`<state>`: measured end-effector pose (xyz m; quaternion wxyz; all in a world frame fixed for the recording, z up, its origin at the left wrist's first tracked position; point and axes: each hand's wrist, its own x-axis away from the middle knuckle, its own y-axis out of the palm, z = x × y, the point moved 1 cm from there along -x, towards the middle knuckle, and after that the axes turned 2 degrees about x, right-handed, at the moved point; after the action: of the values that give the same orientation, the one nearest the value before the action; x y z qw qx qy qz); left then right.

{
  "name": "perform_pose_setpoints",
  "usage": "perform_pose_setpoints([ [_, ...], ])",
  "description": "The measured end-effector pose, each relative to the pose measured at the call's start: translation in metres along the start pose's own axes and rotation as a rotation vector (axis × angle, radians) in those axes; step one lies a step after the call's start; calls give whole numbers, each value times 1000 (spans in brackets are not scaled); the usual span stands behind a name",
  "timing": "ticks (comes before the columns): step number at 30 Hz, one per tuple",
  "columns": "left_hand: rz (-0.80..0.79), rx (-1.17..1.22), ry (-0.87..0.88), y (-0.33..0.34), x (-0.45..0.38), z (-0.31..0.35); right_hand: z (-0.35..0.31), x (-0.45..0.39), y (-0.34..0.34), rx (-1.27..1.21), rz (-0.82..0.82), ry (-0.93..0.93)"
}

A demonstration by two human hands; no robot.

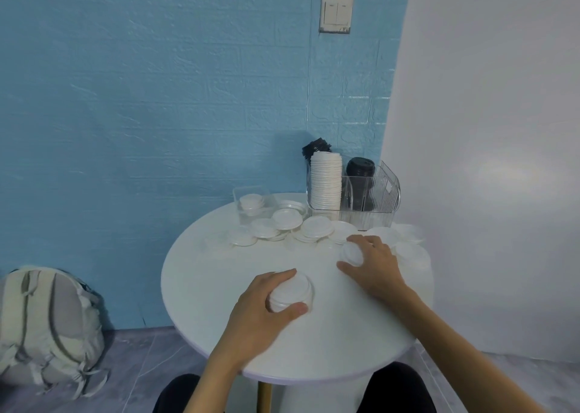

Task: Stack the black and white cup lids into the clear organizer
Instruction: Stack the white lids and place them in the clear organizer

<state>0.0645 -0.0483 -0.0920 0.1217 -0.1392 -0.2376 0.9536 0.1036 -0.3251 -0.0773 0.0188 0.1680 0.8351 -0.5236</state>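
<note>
Left hand is curled around a short stack of white plastic cup lids near the front of the round white table. Right hand, palm down, cups one white lid further back. Behind that sits the clear plastic organizer with tall white and black lid stacks.

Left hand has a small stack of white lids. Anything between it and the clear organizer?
Yes. Loose white lids lie scattered on the table in front of the clear organizer. Lifted over them, the stack of white lids in the left hand meets nothing visible.

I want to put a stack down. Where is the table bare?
The table is bare at its left, left of the left hand, and along the near edge. Loose lids crowd the far side before the organizer.
</note>
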Motion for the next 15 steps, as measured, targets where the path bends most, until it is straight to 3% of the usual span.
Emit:
perform_pose_setpoints([
  [10, -8, 8, 0, 0, 1, 2, -2, 12, -10, -101, 46, 22],
  [15, -13, 20, -15, -2, 2, 7, -42, 34, -21, -320, 69, -100],
])
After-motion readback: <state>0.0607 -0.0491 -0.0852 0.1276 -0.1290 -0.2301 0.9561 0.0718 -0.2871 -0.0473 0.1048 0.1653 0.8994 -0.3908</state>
